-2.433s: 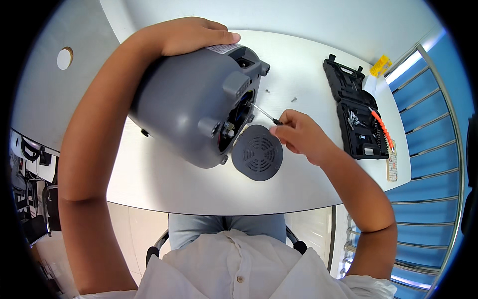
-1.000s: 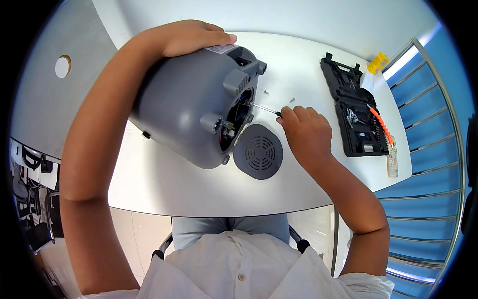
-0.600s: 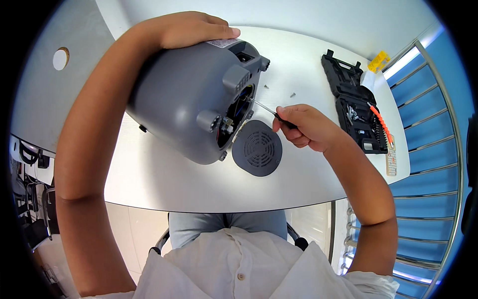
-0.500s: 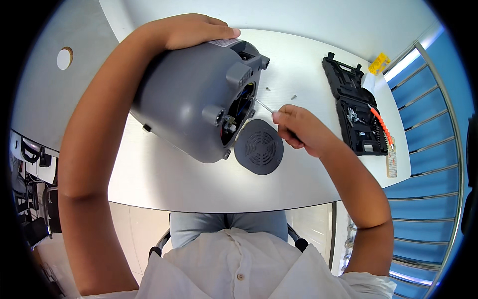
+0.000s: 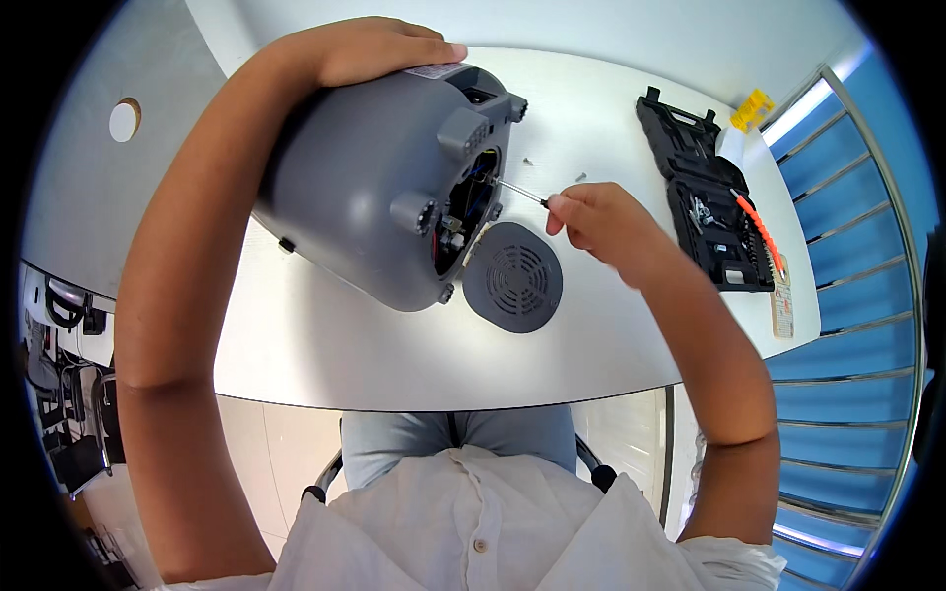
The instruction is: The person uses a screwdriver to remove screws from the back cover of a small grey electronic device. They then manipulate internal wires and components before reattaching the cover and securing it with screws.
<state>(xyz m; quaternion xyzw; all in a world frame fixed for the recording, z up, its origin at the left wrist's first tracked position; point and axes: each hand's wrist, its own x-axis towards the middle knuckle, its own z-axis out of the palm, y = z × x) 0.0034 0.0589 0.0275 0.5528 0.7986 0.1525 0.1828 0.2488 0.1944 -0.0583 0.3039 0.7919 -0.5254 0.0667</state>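
Note:
A grey rounded appliance (image 5: 365, 187) lies on its side on the white table, its underside facing right. Wires and metal parts show inside its uncovered opening (image 5: 471, 202). My left hand (image 5: 379, 51) rests flat on the appliance's upper side, fingers stretched out. In my right hand (image 5: 606, 222) is a screwdriver (image 5: 522, 192), gripped by its dark handle. Its shaft points left and the tip reaches into the edge of the opening; what it touches there is too small to tell. Below the opening lies a dark grey slotted cover (image 5: 514, 278), right beside the appliance.
Two small screws (image 5: 580, 177) lie on the table (image 5: 414, 379) beyond my right hand. At the right is an open black tool case (image 5: 711, 197) with bits and an orange flexible shaft (image 5: 759, 231). A yellow piece (image 5: 752, 110) stands behind it. Metal railing (image 5: 857, 315) borders the right side.
My right hand has moved slightly up and turned, with more of the screwdriver's shaft showing. The left hand stays on the appliance. The whole view has shifted slightly.

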